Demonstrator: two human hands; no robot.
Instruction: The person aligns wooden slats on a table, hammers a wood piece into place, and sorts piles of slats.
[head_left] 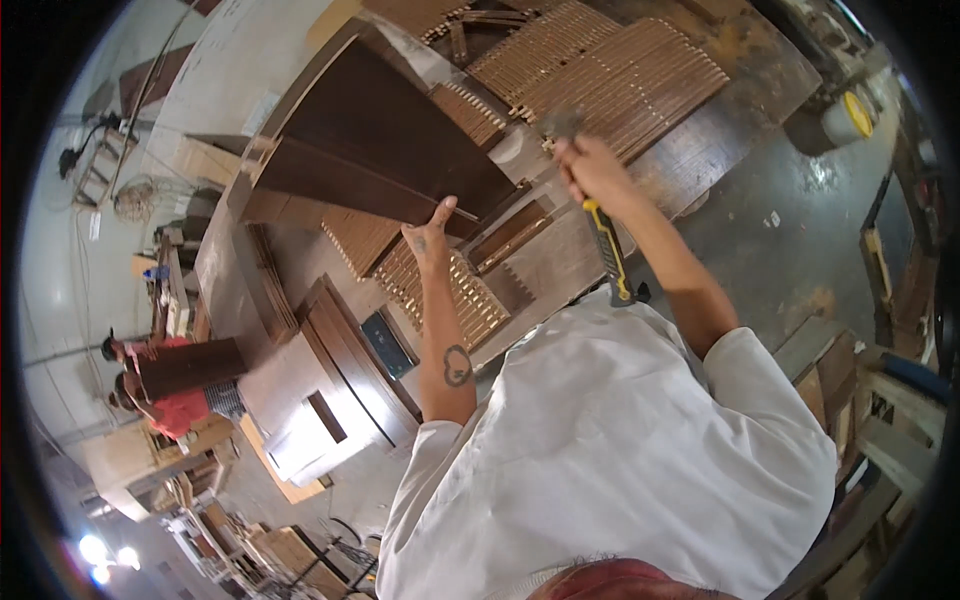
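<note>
A dark brown wooden piece (370,130), made of joined panels, stands tilted over the table at upper left. My left hand (430,235) grips its near edge, with the thumb on top; the other fingers are partly hidden. My right hand (592,172), to the right of the piece and apart from it, is closed around a hammer (608,250). The hammer's black and yellow handle points back toward me, and its head is smeared by motion. Slatted brown strips (445,295) lie under and beside the wooden piece.
Rows of notched wooden strips (620,85) cover the table's far side. A dark cabinet-like panel (350,350) and a small black box (388,343) are left of my forearm. A white bucket (847,118) stands at right. Two people in red shirts (180,410) handle a board at far left.
</note>
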